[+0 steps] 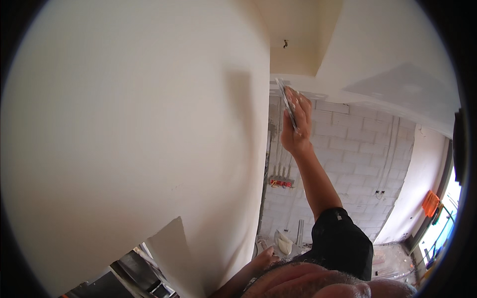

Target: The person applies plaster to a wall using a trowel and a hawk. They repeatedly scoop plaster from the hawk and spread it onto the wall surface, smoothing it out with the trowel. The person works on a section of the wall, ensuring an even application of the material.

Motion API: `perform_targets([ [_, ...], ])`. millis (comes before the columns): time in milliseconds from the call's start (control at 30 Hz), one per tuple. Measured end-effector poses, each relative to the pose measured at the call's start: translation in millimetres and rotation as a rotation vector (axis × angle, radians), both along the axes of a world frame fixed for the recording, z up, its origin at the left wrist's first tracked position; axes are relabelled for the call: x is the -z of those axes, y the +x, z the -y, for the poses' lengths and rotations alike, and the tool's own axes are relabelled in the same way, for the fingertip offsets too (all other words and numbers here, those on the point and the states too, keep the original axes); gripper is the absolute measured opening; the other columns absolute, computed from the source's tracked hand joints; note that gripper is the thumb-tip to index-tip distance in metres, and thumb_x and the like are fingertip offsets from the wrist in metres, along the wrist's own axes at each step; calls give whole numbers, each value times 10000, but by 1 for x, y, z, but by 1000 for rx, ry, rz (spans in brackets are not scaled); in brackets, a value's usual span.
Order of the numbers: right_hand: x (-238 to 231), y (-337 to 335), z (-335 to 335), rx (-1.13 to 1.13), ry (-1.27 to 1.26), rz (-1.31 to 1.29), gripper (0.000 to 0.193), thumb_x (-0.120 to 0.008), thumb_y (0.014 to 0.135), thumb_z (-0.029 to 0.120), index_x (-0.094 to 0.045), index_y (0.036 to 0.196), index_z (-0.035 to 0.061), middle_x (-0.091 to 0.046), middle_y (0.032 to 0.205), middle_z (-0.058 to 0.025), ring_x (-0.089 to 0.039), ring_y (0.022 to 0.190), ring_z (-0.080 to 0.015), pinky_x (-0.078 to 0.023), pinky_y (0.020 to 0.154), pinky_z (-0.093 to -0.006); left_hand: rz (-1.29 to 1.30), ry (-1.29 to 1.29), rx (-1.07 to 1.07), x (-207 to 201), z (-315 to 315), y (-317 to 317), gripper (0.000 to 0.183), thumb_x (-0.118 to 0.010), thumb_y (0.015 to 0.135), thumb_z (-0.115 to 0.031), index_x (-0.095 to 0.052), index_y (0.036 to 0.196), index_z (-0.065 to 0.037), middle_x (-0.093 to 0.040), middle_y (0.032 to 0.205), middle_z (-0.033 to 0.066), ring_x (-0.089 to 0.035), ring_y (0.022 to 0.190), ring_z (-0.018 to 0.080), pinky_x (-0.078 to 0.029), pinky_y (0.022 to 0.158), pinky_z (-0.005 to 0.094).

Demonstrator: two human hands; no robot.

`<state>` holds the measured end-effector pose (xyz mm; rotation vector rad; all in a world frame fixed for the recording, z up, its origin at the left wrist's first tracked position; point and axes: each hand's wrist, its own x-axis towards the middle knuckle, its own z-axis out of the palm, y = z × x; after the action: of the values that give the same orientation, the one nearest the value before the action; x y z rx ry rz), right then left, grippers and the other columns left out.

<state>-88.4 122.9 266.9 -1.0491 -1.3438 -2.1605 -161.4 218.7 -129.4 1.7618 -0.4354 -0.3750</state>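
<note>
Raised high beside the edge of a smooth, pale wall (pixel 149 124), my right hand (pixel 300 119) is closed round a flat finishing trowel (pixel 287 105). Its thin blade appears nearly edge-on, and pale smears mark my fingers. A shadow of the raised arm falls on the wall. Low down by the same wall edge, my left hand (pixel 269 255) shows only in part, with its fingers curled. What it grips, if anything, I cannot make out. Just past it is a cream-coloured lump (pixel 284 244) against a grey surface; whether the hand touches this is unclear.
A bare block wall (pixel 343 149) stands beyond, with a red electrical box (pixel 281 183) and loose wires. Overhead, the ceiling (pixel 387 49) has a recess with a wire hanging in it. An orange cloth (pixel 430 203) hangs by the bright opening at right. Dark items (pixel 136 273) sit at lower left.
</note>
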Motion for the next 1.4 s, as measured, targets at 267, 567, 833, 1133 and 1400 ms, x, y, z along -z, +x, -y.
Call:
perform_targets([
  [267,192,76,110,-410,280,-684,334,-486,1013,57,-525,1327,-51,-627,1242,-162,-570,1163,-299,-431,1011,-382,-175,-114,-144,-3,6,-16,396,-619,847,-160,-532,1195,6,-605,941,94,-569,813,156,-462,689,297],
  [567,378,64,158,-1181,1186,-1608,337,-606,928,194,-571,1237,64,-623,1079,-48,-590,963,-183,-450,828,-351,-319,-295,-156,12,5,-13,413,-593,867,-110,-519,1262,-16,-607,946,80,-577,814,153,-480,698,315],
  [833,390,90,176,-1288,1139,-1813,222,-620,880,191,-585,1087,118,-637,990,-36,-634,875,-205,-492,738,-376,-84,-311,-166,2,-5,-18,539,-585,879,-60,-419,1391,-23,-598,865,73,-584,685,161,-493,595,320],
  [1133,377,98,162,-1513,829,-1829,181,-602,928,150,-585,1095,84,-651,977,-66,-659,893,-210,-545,736,-351,-30,-493,-233,-35,28,-35,589,-571,890,-16,-363,1440,-57,-591,853,71,-586,639,145,-481,515,298],
  [1400,391,97,191,-1605,791,-1741,242,-565,954,139,-557,1161,13,-683,1061,-125,-699,942,-266,-576,818,-392,47,-500,-183,-43,37,-15,544,-564,898,1,-380,1405,-72,-579,854,56,-589,657,146,-492,546,308],
])
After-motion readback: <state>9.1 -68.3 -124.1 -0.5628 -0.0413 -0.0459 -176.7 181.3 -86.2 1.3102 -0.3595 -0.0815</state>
